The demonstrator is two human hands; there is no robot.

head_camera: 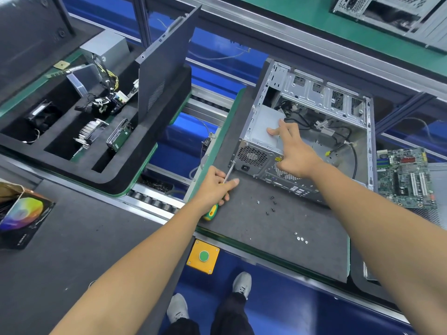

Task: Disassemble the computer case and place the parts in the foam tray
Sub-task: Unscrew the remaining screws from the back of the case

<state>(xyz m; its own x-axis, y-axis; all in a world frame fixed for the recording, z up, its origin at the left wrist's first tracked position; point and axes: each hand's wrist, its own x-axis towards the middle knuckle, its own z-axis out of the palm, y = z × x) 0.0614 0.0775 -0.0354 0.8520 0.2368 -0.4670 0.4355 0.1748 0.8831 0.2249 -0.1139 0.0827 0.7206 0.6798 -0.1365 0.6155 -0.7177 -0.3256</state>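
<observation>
The computer case (312, 131) lay open on its side on the grey mat (278, 226), near the mat's far edge. The left hand (215, 184) was curled round a screwdriver (219, 192) with a yellow and green handle. Its tip touched a screw at the back corner of the case, right beside the power supply (263, 136). The right hand (290, 146) lay on top of the power supply with its fingers spread flat, pressing down and holding nothing.

A lot of the work looked done. The motherboard (406, 177) was already out and sat just past the right edge of the mat. Small loose screws (272, 204) lay on the mat near the case, and a few shiny ones lay closer to the near edge. The foam tray (116, 175) stood well to the left on its own green board. It already held a heatsink (90, 134), a hard drive (118, 136), a fan, a bunch of cables and a dark side panel (164, 68) standing upright at its right edge.

The power supply was still in the case, with black cables around it. I think it had to come out next, and then it and the motherboard needed to go in the tray.
</observation>
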